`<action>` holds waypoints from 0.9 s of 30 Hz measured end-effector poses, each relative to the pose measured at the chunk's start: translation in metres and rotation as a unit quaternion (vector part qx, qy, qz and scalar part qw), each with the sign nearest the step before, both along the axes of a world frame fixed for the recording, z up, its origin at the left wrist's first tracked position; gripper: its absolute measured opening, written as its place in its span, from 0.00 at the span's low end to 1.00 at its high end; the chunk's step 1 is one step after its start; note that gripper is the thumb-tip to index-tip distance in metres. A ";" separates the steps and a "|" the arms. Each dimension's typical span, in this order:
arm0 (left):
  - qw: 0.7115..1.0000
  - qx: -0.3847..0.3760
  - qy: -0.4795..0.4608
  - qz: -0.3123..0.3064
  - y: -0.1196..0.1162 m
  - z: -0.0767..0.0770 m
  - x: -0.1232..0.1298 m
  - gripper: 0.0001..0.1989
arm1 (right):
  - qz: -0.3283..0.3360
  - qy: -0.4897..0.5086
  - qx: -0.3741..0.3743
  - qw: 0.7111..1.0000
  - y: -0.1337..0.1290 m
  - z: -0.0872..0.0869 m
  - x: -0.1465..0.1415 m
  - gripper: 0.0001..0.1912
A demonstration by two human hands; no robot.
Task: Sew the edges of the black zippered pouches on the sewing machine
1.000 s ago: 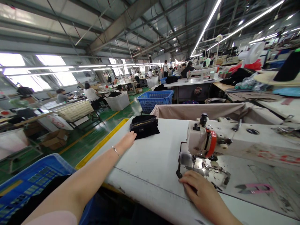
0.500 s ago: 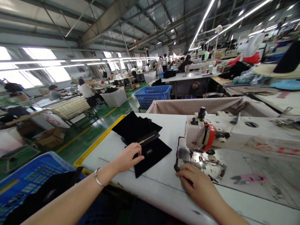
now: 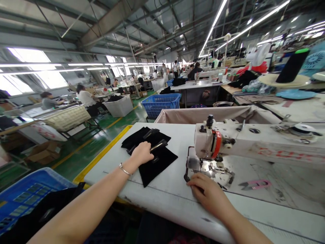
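My left hand [image 3: 142, 153] is closed on the near side of a black fabric piece with a zipper [image 3: 157, 145], its strip tilted up off the pile. Under and around it lie several black fabric pieces [image 3: 158, 162], one with a small label, on the white sewing table [image 3: 106, 169]. My right hand [image 3: 207, 191] rests on the table with loosely bent fingers, its fingertips at the front left corner of the metal plate under the sewing machine [image 3: 207, 140]. Nothing shows in it.
Pink-handled thread snips [image 3: 255, 184] lie right of the needle area. A yellow rim [image 3: 101, 152] edges the table's left side. A blue basket [image 3: 43, 183] with black pieces stands at lower left. Behind the machine is a fabric-lined bin [image 3: 182, 117]; people work farther back.
My left hand has closed on the zippered piece, and its strip has lifted and tilted. Another strip now shows farther back on the pile. My right hand stays by the plate; the view has shifted right.
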State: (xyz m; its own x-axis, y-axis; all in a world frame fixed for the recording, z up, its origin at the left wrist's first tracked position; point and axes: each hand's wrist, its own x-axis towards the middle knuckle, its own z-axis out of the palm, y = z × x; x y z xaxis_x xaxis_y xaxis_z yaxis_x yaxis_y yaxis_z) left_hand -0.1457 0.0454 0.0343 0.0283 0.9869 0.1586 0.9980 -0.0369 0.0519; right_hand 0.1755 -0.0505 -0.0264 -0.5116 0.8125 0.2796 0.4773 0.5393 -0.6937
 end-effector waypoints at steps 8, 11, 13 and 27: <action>0.987 0.112 -0.111 0.019 -0.087 0.087 0.001 0.20 | -0.016 0.075 0.070 0.995 -0.008 0.014 0.000 0.14; 0.953 0.001 -0.297 -0.062 -0.127 0.088 0.020 0.26 | -0.061 0.104 0.121 0.985 -0.023 0.049 -0.004 0.25; 0.910 -0.088 -0.394 -0.095 -0.146 0.072 0.038 0.27 | -0.079 0.110 0.122 0.983 -0.032 0.073 -0.008 0.28; 0.781 -0.124 -0.612 -0.025 -0.174 0.014 0.121 0.15 | -0.069 0.040 -0.152 0.985 -0.055 0.084 -0.004 0.05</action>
